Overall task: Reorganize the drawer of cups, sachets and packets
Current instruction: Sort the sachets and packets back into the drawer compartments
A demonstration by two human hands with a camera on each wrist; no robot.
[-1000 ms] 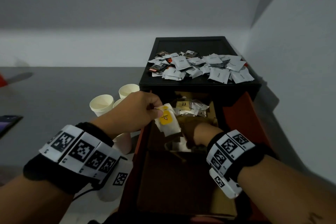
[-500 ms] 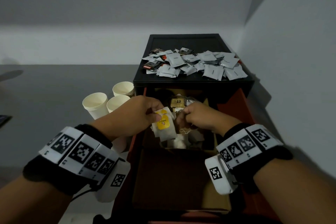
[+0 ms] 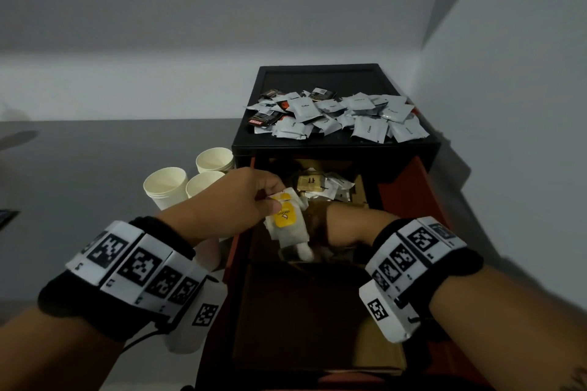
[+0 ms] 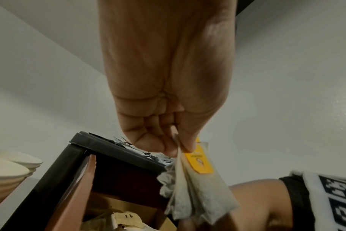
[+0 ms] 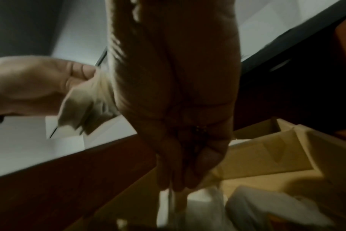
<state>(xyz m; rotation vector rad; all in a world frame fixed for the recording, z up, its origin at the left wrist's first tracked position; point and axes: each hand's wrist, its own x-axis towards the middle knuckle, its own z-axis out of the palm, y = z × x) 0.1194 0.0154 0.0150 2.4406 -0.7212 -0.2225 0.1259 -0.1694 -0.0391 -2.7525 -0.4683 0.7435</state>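
Up front, the left hand (image 3: 235, 200) pinches a small bunch of tea bags (image 3: 287, 224) by their top edge between thumb and curled fingers, holding them above the open drawer (image 3: 409, 197). They hang down as pale, crinkled paper pouches, the front one bearing a yellow tag. Just beside them the right hand (image 3: 341, 225) reaches down into the drawer, wrist bent and fingers pointing at the white sachets (image 5: 257, 207) on the bottom; the blurred wrist view shows fingers drawn together, but whether they hold anything cannot be told. More packets (image 3: 320, 184) lie at the drawer's back. Grey and dark sachets (image 3: 336, 119) are heaped on the black cabinet top (image 3: 320, 76). Paper cups (image 3: 165, 186) stand on the floor at its left.
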